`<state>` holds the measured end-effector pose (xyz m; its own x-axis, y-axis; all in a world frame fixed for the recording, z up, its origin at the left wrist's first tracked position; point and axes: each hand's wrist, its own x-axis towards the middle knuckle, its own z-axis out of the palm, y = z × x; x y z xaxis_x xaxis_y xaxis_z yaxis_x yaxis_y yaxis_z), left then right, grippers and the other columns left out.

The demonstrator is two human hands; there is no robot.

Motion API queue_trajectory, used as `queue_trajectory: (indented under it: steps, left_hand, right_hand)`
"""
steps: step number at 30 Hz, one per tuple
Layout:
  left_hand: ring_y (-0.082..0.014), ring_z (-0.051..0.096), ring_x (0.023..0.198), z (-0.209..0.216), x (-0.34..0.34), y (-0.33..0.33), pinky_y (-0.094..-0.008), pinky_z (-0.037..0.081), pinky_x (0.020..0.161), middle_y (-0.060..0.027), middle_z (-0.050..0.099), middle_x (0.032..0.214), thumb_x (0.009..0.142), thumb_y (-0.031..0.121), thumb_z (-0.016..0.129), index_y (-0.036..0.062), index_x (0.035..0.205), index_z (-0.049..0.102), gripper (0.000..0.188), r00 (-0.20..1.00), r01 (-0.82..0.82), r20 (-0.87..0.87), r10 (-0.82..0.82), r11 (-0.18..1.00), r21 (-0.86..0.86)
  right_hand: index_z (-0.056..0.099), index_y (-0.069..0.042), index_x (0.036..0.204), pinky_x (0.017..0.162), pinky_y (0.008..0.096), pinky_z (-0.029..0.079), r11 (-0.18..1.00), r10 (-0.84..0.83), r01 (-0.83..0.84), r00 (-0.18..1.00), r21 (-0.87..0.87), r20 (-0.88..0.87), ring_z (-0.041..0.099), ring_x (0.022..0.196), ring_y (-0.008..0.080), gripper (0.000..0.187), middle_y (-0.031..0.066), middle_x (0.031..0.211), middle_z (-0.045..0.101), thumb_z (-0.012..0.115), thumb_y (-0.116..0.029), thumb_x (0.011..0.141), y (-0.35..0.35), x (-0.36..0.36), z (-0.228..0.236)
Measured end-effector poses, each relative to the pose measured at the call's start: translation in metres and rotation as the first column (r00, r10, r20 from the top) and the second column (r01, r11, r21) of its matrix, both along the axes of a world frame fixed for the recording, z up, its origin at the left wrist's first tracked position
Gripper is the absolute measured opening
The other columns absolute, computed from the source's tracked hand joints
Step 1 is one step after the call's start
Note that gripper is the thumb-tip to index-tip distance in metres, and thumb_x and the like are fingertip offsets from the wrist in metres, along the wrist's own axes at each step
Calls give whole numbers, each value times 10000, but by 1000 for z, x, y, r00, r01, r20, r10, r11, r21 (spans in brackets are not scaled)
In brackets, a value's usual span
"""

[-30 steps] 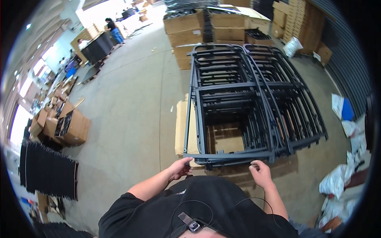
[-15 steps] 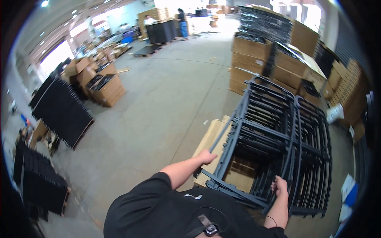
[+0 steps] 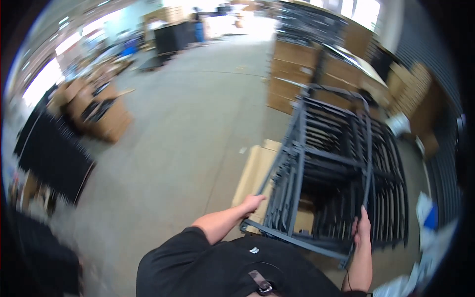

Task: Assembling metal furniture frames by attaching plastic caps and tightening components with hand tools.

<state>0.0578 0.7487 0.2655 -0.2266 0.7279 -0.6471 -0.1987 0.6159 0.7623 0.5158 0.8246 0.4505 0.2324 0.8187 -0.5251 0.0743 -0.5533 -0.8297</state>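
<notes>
Right of the picture's lower centre, the left hand (image 3: pixel 252 204) and right hand (image 3: pixel 362 226) had now both closed around opposite rails of the top metal frame (image 3: pixel 297 241), askew over the frame stack (image 3: pixel 341 210).

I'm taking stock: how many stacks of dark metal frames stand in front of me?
2: the left stack, beneath the held frame, and the right stack beside it. Others may be hidden.
</notes>
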Motion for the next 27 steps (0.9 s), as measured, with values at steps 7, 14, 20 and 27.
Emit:
queue_trajectory:
  steps: [7,14,20,27]
  left_hand:
    - [-94,423,435,-7,-106,-50,-279,311,386,35,447,567,892,171,624,119,750,499,196,984,-58,176,10,961,269]
    - [-77,438,476,0,-151,-54,-253,344,427,41,468,615,933,125,593,97,801,543,144,986,39,122,-111,877,479]
    - [-90,456,514,-15,-164,-103,-264,374,479,24,472,623,941,117,640,61,803,555,171,916,207,152,-372,759,617]
    - [-150,567,714,-77,-127,-204,-327,479,640,-38,611,782,949,138,641,27,917,610,119,622,777,-327,-712,513,364]
  right_hand:
    - [557,-127,835,409,220,282,927,-233,237,971,290,-51,380,444,52,365,-51,605,480,547,-452,1003,-141,-119,41]
    - [583,-50,1065,664,240,459,752,-286,165,954,639,91,548,734,79,243,-4,823,582,593,-280,987,-331,-192,65]
    - [358,-20,1507,1069,419,390,141,-421,-28,903,990,85,524,1267,242,770,126,1427,504,601,-513,968,-448,-185,269]
    - [475,-154,769,440,268,309,108,-793,597,534,795,-293,398,454,79,358,-52,549,400,648,-388,977,-670,-211,276]
